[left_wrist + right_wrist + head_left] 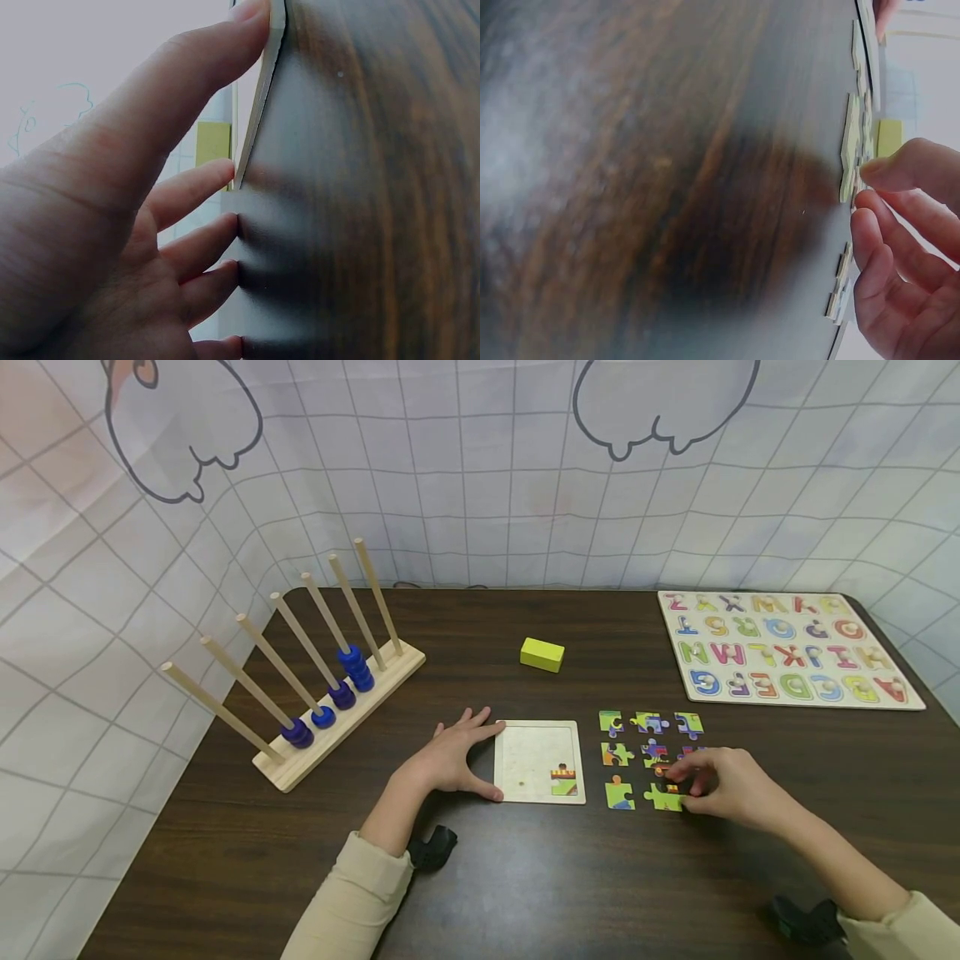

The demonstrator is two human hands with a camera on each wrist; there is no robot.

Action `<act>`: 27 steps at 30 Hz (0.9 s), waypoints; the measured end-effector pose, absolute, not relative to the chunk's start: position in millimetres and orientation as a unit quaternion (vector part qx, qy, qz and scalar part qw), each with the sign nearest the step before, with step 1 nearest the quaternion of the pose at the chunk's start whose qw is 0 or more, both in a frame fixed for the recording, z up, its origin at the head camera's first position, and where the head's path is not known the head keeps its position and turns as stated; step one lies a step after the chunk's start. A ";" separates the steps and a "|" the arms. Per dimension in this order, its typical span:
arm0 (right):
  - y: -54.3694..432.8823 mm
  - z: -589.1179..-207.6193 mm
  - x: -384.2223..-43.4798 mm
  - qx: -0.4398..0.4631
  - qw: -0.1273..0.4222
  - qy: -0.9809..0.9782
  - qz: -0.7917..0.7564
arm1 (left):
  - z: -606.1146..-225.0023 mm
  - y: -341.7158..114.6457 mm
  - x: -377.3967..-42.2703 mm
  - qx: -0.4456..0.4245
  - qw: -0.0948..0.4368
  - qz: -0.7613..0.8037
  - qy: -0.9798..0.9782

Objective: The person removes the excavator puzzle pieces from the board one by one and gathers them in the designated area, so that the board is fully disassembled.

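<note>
My left hand (448,756) spreads along the left edge of a square wooden puzzle tray (517,752). Its thumb touches the lower left corner, its index finger the upper one; the other fingertips rest on the table in the left wrist view. One picture piece (564,780) lies in the tray's lower right corner. My right hand (723,783) pinches a green jigsaw piece (662,798) between thumb and fingers, at the bottom of a group of loose pieces. Around it lie other pieces, such as a green and blue one (619,794). The right hand partly hides some of them.
A wooden peg stand (352,710) with blue rings stands on the left. Behind the tray lies a yellow-green block (542,654). An alphabet peg board (795,647) lies at the back right of the dark table (540,877).
</note>
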State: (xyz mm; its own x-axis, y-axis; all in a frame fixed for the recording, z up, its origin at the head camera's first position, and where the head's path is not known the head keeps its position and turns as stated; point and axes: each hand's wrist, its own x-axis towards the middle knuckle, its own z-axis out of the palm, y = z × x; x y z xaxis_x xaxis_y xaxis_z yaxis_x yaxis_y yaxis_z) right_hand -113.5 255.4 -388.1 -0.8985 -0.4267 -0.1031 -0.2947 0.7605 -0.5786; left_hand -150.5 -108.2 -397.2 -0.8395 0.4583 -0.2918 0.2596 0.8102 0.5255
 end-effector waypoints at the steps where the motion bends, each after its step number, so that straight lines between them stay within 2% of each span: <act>1: 254.9 -388.0 -113.5 -0.195 0.112 0.931 -0.287 | -397.2 -108.1 -150.5 0.193 0.207 0.240 0.929; 27: 209.8 -385.9 -120.0 -0.211 0.090 0.912 -0.341 | -396.9 -107.4 -150.6 0.187 0.208 0.241 0.929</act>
